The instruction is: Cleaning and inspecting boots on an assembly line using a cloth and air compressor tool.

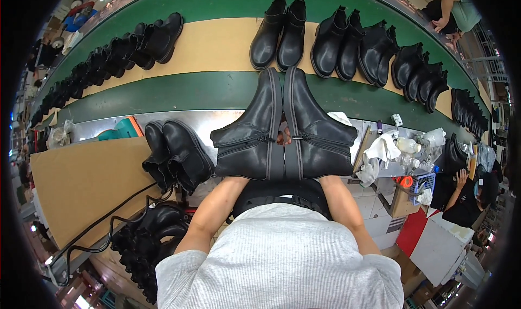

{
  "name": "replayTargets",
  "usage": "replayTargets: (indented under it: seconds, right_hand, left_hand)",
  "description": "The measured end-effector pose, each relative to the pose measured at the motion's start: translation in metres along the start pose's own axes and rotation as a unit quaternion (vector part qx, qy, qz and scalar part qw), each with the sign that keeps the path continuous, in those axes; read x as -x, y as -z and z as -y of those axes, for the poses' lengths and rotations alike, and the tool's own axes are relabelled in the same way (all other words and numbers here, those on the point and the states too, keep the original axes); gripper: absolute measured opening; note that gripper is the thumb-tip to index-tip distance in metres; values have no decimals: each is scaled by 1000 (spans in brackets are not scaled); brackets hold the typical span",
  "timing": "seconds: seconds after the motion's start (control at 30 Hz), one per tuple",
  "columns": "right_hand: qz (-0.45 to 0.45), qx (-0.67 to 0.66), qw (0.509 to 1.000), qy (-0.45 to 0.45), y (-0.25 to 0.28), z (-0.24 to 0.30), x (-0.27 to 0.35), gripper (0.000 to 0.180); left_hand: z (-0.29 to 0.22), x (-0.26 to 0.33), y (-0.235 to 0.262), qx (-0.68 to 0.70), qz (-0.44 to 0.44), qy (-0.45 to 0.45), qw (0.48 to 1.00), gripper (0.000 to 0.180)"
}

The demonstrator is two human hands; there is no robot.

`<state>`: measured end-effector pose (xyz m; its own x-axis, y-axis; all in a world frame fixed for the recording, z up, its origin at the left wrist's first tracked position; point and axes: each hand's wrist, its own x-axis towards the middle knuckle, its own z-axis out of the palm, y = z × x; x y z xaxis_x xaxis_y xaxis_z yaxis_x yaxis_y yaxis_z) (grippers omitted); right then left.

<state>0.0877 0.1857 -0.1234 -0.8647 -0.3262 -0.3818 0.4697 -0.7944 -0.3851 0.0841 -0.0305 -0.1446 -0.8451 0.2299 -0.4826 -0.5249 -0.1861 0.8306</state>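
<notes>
Two black ankle boots are held up sole to sole in front of my body, toes pointing away from me and side zippers facing up. My left hand (280, 137) is closed around the left boot (247, 130), mostly hidden beneath it. The right boot (320, 132) is gripped by my right hand (287, 135), whose fingertips show in the narrow gap between the soles. Both zippers look closed. Left of the held boots, another pair of black boots (179, 151) rests on the metal workbench (209, 127).
Across the far side runs a green conveyor (217, 89) with a tan strip (217, 43) carrying rows of black boots (290, 35). White cloths (382, 149) and plastic bottles (408, 145) crowd the bench's right. Cardboard (87, 184) and a black cable (111, 230) lie left. A co-worker (467, 200) sits far right.
</notes>
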Motion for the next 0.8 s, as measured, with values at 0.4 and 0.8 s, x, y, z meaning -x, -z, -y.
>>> replayTargets:
  seconds: [0.4, 0.8]
  right_hand:
    - [-39, 297, 954, 21, 17, 58, -25, 68]
    - [-9, 192, 978, -85, 39, 80, -19, 71]
  left_hand:
    - [-51, -37, 16, 84, 117, 108, 984, 61]
    - [-116, -42, 27, -169, 203, 113, 958, 90]
